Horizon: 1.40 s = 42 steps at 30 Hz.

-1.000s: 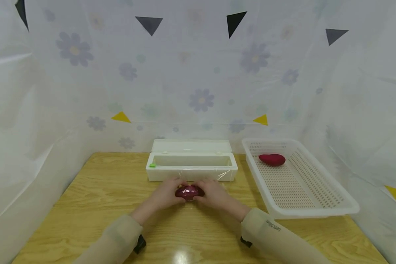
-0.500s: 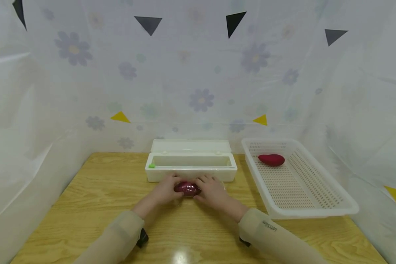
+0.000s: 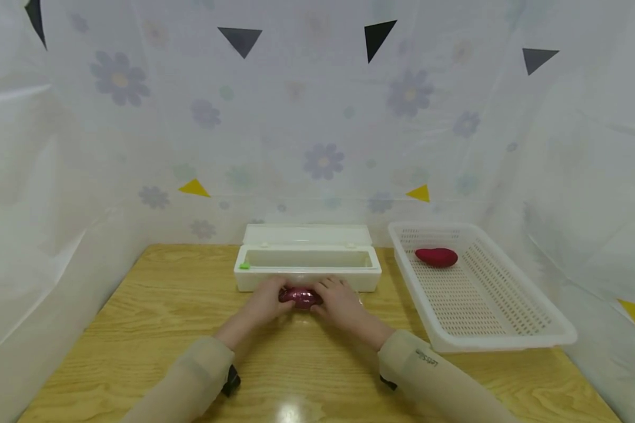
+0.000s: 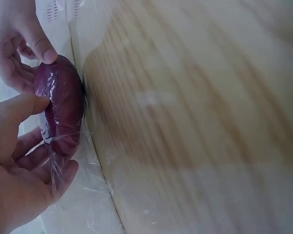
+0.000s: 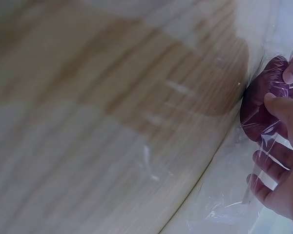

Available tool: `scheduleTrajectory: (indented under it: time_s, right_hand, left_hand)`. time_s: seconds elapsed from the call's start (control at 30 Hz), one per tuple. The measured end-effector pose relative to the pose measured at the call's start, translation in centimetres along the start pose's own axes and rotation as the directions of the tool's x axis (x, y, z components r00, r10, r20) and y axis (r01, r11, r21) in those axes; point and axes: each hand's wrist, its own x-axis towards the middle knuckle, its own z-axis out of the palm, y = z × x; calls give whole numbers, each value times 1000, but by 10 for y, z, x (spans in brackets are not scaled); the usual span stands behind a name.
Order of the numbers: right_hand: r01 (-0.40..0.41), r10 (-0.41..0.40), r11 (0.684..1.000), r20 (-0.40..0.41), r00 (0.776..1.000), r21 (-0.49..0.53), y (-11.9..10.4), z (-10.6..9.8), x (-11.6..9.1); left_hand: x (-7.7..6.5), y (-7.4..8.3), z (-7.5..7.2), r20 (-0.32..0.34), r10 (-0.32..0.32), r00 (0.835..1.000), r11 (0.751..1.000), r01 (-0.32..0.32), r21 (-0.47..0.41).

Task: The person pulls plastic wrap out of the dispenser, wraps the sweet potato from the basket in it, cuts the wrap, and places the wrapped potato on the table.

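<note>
A purple-red sweet potato (image 3: 300,298) lies close against the front of a white cling film box (image 3: 307,279). Shiny clear cling film (image 4: 63,139) covers its skin, and loose film trails past its ends in both wrist views. My left hand (image 3: 264,302) grips the left end, thumb on the near side and fingers reaching round the far side. The right end is held by my right hand (image 3: 341,302) between thumb and fingers. Some of the fingertips are hidden behind the sweet potato in the head view.
The box's lid (image 3: 307,235) stands raised at the back, and a green slider (image 3: 244,266) sits at the left of its front edge. To the right, a white perforated basket (image 3: 508,341) holds another red sweet potato (image 3: 437,257). A patterned curtain rises behind the table (image 3: 153,329).
Both hands have moved the wrapped sweet potato away from me, closer to the box, and it looks rolled over a little. The box and basket have stayed put.
</note>
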Motion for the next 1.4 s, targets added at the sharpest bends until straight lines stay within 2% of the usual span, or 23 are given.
scheduleTrajectory:
  time_s: [0.3,0.43,0.53,0.67,0.8,0.9,1.03,1.17,1.27,1.4]
  right_hand:
    - [-5,5,1000,-12,1000,15,1,4,1]
    - [0,-1,1000,-16,1000,-4,1,5,1]
    - [1,-1,1000,-4,1000,-17,1,4,1]
    - [-11,11,1000,11,1000,-9,1,3,0]
    - [-11,11,1000,11,1000,-3,1,3,0]
    - [-3,3,1000,9,1000,-3,1,3,1]
    - [4,-4,1000,8,1000,0,1,4,1]
    - [4,-4,1000,1,1000,3,2,4,1]
    - [3,-3,1000,-1,1000,6,2,4,1]
    - [3,-3,1000,-6,1000,7,2,5,0]
  left_hand:
    - [-4,-1,3,-39,-24,999,997,27,75]
    - [-8,-2,-1,-63,-45,997,996,50,69]
    - [-13,0,-8,-107,-90,990,994,95,44]
    - [-16,-4,-23,-216,-113,970,991,125,43]
    - [-16,-16,-41,-337,-131,932,990,141,5]
    - [-16,-28,-53,-382,-185,905,983,173,-66]
    - [-14,-45,-62,-384,-280,880,959,240,-151]
    - [-11,-54,-67,-377,-342,861,937,281,-208]
    - [-9,-58,-69,-360,-364,859,927,297,-230]
    - [-6,-63,-68,-338,-360,870,928,297,-224]
